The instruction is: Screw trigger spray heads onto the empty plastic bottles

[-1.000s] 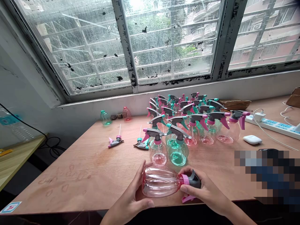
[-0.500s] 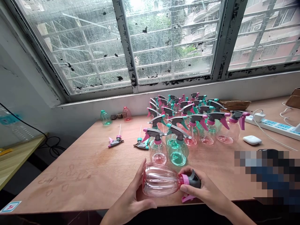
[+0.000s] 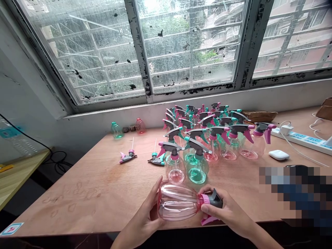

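Observation:
A clear pink spray bottle [image 3: 176, 201] lies sideways over the near edge of the wooden table [image 3: 103, 186]. My left hand [image 3: 144, 221] cups its round body from below and behind. My right hand [image 3: 225, 212] is closed around the pink collar and grey trigger head [image 3: 214, 199] at the bottle's neck. The pink trigger lever pokes out under my right fingers.
Several assembled pink and teal spray bottles [image 3: 204, 138] stand in a cluster just beyond. Two loose trigger heads [image 3: 128, 156] [image 3: 156, 159] lie to the left, and two headless bottles [image 3: 116, 130] [image 3: 140, 126] stand by the wall. A power strip [image 3: 303, 138] and a white earbud case [image 3: 278, 155] lie right.
My left thumb has slid from the bottle's front to underneath it. The bottle has barely shifted and my right hand keeps its grip on the head.

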Demonstrator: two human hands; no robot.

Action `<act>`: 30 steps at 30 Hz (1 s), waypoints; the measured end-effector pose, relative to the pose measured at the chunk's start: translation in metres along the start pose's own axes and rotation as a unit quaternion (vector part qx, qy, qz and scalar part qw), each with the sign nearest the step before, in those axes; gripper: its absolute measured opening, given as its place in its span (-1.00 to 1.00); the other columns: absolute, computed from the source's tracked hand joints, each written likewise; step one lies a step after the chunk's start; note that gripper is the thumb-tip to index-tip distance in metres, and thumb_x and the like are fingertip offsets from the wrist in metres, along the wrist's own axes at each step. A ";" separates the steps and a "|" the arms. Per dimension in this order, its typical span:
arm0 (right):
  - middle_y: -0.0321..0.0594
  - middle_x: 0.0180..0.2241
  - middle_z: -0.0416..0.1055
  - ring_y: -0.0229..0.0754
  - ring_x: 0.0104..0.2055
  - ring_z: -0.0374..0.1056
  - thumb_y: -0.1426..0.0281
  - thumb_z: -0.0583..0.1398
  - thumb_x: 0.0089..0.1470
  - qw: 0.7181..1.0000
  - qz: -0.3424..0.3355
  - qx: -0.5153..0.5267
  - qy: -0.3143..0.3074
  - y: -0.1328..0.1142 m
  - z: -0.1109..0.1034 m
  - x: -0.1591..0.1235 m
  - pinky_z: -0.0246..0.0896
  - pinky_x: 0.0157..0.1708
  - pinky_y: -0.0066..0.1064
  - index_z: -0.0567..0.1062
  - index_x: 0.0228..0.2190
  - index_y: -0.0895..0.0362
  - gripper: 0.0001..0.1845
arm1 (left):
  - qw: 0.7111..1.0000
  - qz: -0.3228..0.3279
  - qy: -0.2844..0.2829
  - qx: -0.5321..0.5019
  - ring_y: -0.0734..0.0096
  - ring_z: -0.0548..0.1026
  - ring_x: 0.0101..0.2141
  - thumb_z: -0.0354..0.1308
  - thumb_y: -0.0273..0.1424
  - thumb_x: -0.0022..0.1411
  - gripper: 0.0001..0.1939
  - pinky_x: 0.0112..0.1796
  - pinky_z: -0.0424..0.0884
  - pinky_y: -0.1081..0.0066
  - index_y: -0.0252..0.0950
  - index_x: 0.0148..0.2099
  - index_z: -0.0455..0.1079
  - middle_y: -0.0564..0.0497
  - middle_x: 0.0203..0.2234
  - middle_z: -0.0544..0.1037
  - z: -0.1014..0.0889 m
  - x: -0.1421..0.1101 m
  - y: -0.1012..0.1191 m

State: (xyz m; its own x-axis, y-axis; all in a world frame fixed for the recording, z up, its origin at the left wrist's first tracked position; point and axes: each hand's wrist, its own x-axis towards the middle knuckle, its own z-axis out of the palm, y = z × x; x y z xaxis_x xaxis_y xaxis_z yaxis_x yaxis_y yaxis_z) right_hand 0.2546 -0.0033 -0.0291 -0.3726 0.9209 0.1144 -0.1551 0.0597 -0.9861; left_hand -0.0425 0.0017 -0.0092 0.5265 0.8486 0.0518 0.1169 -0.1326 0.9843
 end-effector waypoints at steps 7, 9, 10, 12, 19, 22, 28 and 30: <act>-0.24 -0.44 0.53 -0.13 -0.42 0.39 0.16 0.38 0.22 1.000 -0.008 0.002 -0.008 0.000 -0.001 0.000 0.27 -0.40 -0.41 0.45 -0.24 0.17 -0.64 | 0.999 -0.010 -0.010 -0.034 0.00 -0.04 0.41 0.36 -0.28 0.22 0.01 0.37 -0.03 0.05 0.10 0.47 -0.24 0.02 0.46 -0.05 0.000 -0.001 0.003; -0.23 -0.46 0.54 -0.14 -0.44 0.38 0.15 0.39 0.21 1.000 -0.005 0.011 -0.003 -0.002 0.001 0.000 0.25 -0.42 -0.43 0.44 -0.27 0.17 -0.63 | 1.000 -0.007 -0.013 -0.011 0.01 -0.06 0.42 0.34 -0.28 0.25 -0.07 0.38 -0.06 0.05 0.07 0.47 -0.16 0.02 0.46 -0.06 -0.001 -0.001 0.002; -0.23 -0.47 0.54 -0.15 -0.45 0.37 0.14 0.39 0.20 1.000 -0.004 0.016 0.001 -0.002 0.002 0.000 0.24 -0.43 -0.44 0.44 -0.28 0.17 -0.62 | 1.000 -0.005 -0.015 -0.002 0.02 -0.06 0.42 0.34 -0.29 0.25 -0.07 0.38 -0.05 0.05 0.07 0.46 -0.14 0.02 0.46 -0.06 -0.002 -0.001 0.002; -0.23 -0.48 0.54 -0.16 -0.46 0.36 0.13 0.39 0.20 1.000 -0.005 0.023 0.007 -0.004 0.003 0.000 0.24 -0.43 -0.45 0.44 -0.29 0.18 -0.61 | 1.000 0.001 -0.016 0.008 0.03 -0.05 0.42 0.33 -0.30 0.26 -0.07 0.37 -0.04 0.06 0.10 0.46 -0.17 0.02 0.47 -0.07 -0.002 -0.001 0.002; -0.20 -0.43 0.57 -0.14 -0.41 0.42 0.16 0.37 0.25 0.999 -0.012 0.031 -0.017 -0.006 0.003 0.000 0.33 -0.38 -0.44 0.45 -0.29 0.18 -0.65 | 1.000 -0.001 -0.016 0.014 0.07 0.04 0.40 0.18 -0.30 0.38 -0.15 0.35 0.00 0.03 0.23 0.45 -0.30 0.07 0.47 -0.08 -0.001 -0.001 0.001; -0.21 -0.43 0.57 -0.13 -0.40 0.43 0.18 0.38 0.25 0.999 -0.011 0.026 -0.017 -0.003 0.001 0.001 0.35 -0.37 -0.42 0.46 -0.27 0.18 -0.66 | 1.000 -0.009 -0.018 0.019 0.05 -0.03 0.41 0.34 -0.31 0.25 0.03 0.37 -0.05 0.05 0.20 0.46 -0.32 0.08 0.47 -0.09 -0.001 -0.001 0.002; -0.28 -0.42 0.50 -0.12 -0.37 0.42 0.18 0.43 0.18 1.000 -0.005 0.024 0.012 0.002 0.001 -0.001 0.41 -0.35 -0.39 0.50 -0.23 0.18 -0.64 | 1.000 0.002 -0.017 0.003 -0.01 -0.14 0.43 0.35 -0.20 0.22 -0.03 0.39 -0.14 0.03 0.07 0.47 -0.18 0.03 0.47 -0.09 -0.003 -0.001 0.003; -0.27 -0.42 0.51 -0.12 -0.37 0.43 0.17 0.42 0.19 1.000 -0.008 0.023 0.008 0.001 0.000 0.000 0.41 -0.36 -0.40 0.50 -0.23 0.18 -0.65 | 1.000 0.003 -0.022 -0.005 0.00 -0.11 0.43 0.38 -0.25 0.20 -0.01 0.38 -0.08 0.05 0.11 0.46 -0.17 0.05 0.47 -0.08 -0.002 0.000 0.003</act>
State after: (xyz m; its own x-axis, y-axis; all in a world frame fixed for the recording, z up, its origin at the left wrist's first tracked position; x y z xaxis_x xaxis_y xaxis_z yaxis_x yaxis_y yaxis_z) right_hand 0.2544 -0.0036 -0.0304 -0.3559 0.9257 0.1280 -0.2033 0.0570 -0.9774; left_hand -0.0442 0.0024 -0.0058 0.5638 0.8244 0.0510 0.1058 -0.1333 0.9854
